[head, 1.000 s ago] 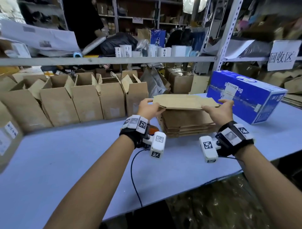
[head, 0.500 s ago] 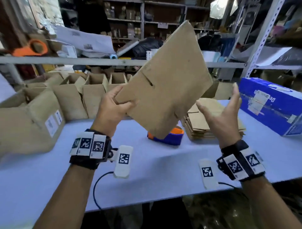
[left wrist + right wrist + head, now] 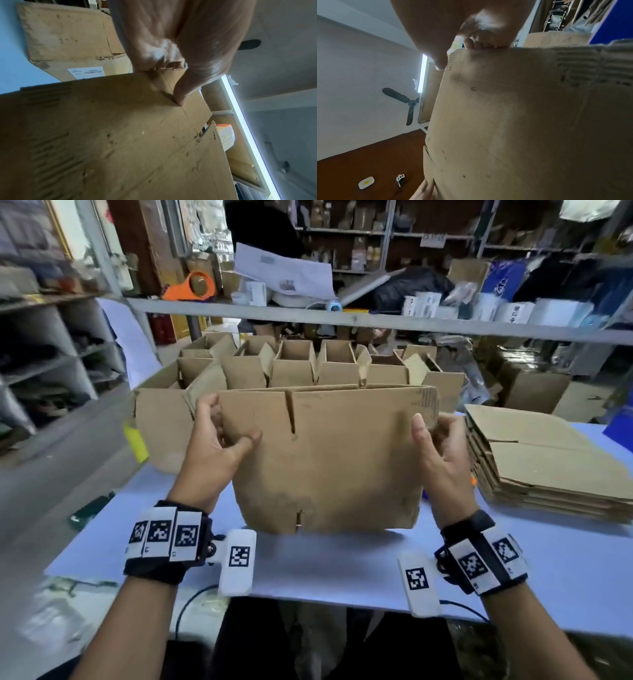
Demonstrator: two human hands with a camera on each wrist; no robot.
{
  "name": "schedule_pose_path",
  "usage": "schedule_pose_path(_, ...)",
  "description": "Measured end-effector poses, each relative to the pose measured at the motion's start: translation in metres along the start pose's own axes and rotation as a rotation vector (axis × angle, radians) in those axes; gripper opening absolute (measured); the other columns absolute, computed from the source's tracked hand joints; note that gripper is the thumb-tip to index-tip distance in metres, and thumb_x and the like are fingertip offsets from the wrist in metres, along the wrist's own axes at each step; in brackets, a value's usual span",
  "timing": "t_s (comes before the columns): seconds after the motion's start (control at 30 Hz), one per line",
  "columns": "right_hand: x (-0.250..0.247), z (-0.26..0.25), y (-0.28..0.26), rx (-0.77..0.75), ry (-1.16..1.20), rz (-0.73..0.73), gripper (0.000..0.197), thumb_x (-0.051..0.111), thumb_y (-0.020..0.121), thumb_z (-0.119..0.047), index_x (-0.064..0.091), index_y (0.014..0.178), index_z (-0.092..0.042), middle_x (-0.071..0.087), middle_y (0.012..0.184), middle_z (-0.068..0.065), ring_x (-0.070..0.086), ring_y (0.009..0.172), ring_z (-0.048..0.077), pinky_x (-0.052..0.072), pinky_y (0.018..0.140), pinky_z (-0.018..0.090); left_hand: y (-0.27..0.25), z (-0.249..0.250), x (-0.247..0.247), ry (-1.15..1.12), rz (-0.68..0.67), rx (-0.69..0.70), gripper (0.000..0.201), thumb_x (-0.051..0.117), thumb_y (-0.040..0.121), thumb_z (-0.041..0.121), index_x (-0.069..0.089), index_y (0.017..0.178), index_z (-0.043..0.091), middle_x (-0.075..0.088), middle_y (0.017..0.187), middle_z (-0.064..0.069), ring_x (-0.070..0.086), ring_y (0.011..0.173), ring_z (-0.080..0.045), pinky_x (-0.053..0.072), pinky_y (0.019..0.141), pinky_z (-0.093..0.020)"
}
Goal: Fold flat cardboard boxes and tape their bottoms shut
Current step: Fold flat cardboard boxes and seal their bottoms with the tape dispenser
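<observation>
Here I had the flat box upright above the near edge of the table, clear of the surface, one hand at each upper corner. My left hand pinched the top left corner, thumb on the near face and fingers curled behind. My right hand gripped the top right edge with fingers wrapped round the back; its thumb stood off the near face in the wrist view, so I judged that grip the weaker one.

The box was not yet opened into a tube. The risk, as I read it, was pushing the two edges together off the creases, which would buckle a panel instead of squaring it. A slip on the right would let the sheet swing down. The stack of flat boxes sat just beside it at the right edge, and the row of finished boxes stood along the far edge, near enough for a swinging corner to knock
</observation>
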State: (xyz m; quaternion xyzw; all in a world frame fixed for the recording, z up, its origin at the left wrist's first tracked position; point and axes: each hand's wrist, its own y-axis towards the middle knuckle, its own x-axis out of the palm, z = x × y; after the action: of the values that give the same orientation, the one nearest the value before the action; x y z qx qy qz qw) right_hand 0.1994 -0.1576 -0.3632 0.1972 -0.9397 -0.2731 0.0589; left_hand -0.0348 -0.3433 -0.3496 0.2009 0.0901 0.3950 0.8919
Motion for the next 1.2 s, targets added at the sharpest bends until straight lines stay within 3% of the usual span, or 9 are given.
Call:
schedule_pose_path(0.1,0.014,0.004,-0.006,0.018,0.038,0.002,0.018,0.053,0.105,-0.033,0.05,0.117,-0.02,0.062,0.105,-0.005,0.06,0.093,-0.002,0.045,0.085,0.022,-0.002,-0.002,-0.003,0.074,-0.008,0.027,0.067,0.068,0.093,0.007,0.034,0.148,0.026,0.054,0.143,-0.001,0.052,0.131,-0.015,0.039,0.115,-0.046)
schedule_pose_path(0.27,0.022,0.001,-0.008,-0.02,0.083,-0.014,0.043,0.05,0.103,-0.042,0.044,0.143,-0.029,0.065,0.131,-0.006,0.059,0.124,0.008,0.044,0.101,0.02,0.0,0.004,0.007,0.176,-0.141,0.031,0.078,0.054,0.101,0.028,0.002,0.159,0.035,0.022,0.161,0.023,0.022,0.145,0.009,0.021,0.124,-0.034)
schedule_pose_path(0.4,0.023,0.0,-0.012,0.004,0.104,-0.048,0.041,0.045,0.105,-0.038,0.046,0.142,-0.021,0.066,0.127,-0.002,0.061,0.117,0.009,0.047,0.097,0.022,0.001,0.002,0.021,0.2,-0.281,0.015,0.049,0.035,0.109,0.016,0.033,0.152,0.04,0.012,0.166,0.016,0.005,0.151,0.002,0.012,0.127,-0.037)
schedule_pose_path(0.53,0.019,-0.006,-0.011,-0.004,0.091,-0.067,0.028,0.04,0.109,-0.033,0.057,0.12,-0.014,0.065,0.1,-0.015,0.058,0.094,0.003,0.046,0.085,0.021,0.004,-0.004,0.022,0.156,-0.27,-0.058,0.049,0.03,0.109,0.012,0.026,0.157,0.024,0.015,0.166,0.014,0.018,0.149,0.004,0.018,0.125,-0.035)
schedule_pose_path(0.67,0.021,-0.012,-0.01,0.086,0.109,-0.118,0.037,0.045,0.105,-0.037,0.069,0.104,-0.009,0.071,0.104,0.012,0.059,0.098,0.012,0.048,0.091,0.034,-0.002,-0.004,0.019,-0.03,-0.27,-0.126,0.05,0.027,0.101,0.062,0.035,0.148,0.05,0.051,0.146,0.023,0.041,0.137,0.007,0.028,0.117,-0.031)
schedule_pose_path(0.77,0.023,-0.011,-0.011,0.077,0.017,-0.126,0.024,0.053,0.106,-0.024,0.069,0.103,-0.006,0.069,0.107,0.01,0.061,0.1,0.015,0.047,0.088,0.036,-0.007,-0.005,0.016,-0.07,-0.288,-0.116,0.063,0.037,0.087,0.081,0.047,0.141,0.05,0.052,0.142,0.028,0.043,0.134,0.009,0.03,0.114,-0.029)
schedule_pose_path(0.9,0.022,-0.006,-0.009,0.072,0.034,-0.109,0.037,0.062,0.101,-0.013,0.053,0.135,-0.02,0.059,0.138,-0.007,0.057,0.123,0.001,0.045,0.093,0.014,-0.012,-0.008,0.018,0.066,-0.204,-0.016,0.05,0.065,0.08,0.057,0.072,0.117,0.024,0.039,0.144,0.041,0.036,0.134,0.017,0.035,0.107,-0.012)
schedule_pose_path(1.0,0.02,-0.003,-0.005,0.081,0.052,-0.178,0.056,0.057,0.102,-0.006,0.04,0.149,-0.031,0.045,0.154,-0.014,0.048,0.136,0.0,0.042,0.106,0.02,-0.016,-0.006,0.02,0.023,-0.147,-0.008,0.052,0.07,0.078,0.044,0.056,0.122,0.019,0.056,0.141,0.011,0.047,0.134,-0.003,0.038,0.115,-0.041)
schedule_pose_path(1.2,0.018,0.001,-0.004,0.09,0.082,-0.232,0.049,0.056,0.1,-0.015,0.05,0.146,-0.031,0.057,0.143,-0.012,0.05,0.135,0.003,0.039,0.113,0.026,-0.013,-0.002,0.018,0.129,-0.213,0.047,0.053,0.064,0.089,0.03,0.049,0.139,0.041,0.053,0.141,0.011,0.044,0.137,-0.006,0.035,0.116,-0.04)
